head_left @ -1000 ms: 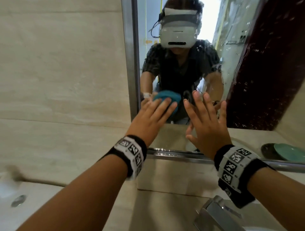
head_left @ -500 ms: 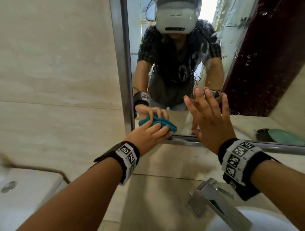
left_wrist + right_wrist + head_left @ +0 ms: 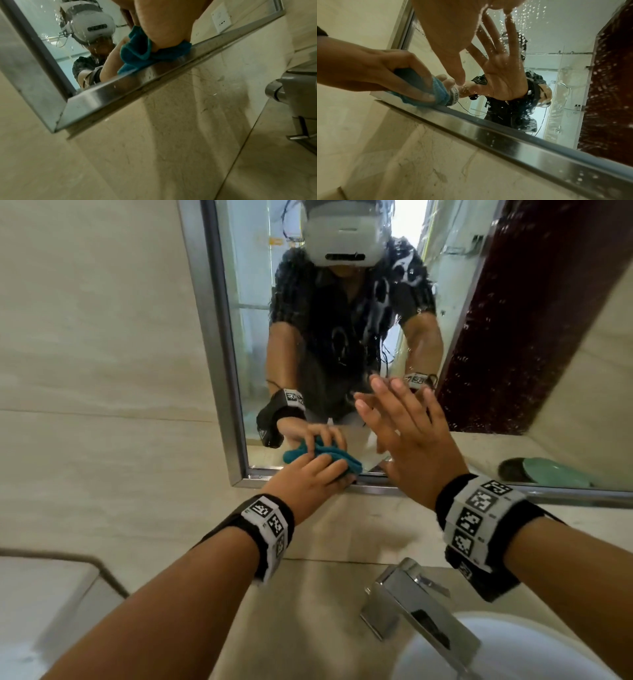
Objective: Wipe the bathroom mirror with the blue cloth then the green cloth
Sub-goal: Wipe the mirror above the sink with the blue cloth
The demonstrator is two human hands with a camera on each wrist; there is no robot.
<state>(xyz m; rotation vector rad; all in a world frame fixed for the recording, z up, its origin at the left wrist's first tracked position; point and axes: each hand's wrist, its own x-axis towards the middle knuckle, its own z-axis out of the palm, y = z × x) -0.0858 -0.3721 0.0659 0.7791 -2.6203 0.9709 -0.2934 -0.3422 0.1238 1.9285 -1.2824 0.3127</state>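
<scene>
The blue cloth [image 3: 323, 457] is bunched under the curled fingers [image 3: 322, 465] of the left hand [image 3: 308, 484] and pressed at the mirror [image 3: 260, 344] bottom edge, presumably to catch run-off. The right hand [image 3: 407, 436] is spread flat on the glass, likely for bracing.

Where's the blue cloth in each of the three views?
Head: blue cloth centre, under the left hand, low on the mirror.
Left wrist: blue cloth upper centre, on the frame.
Right wrist: blue cloth left of centre, under the fingers.
Shared landmark: the mirror's bottom steel frame.
</scene>
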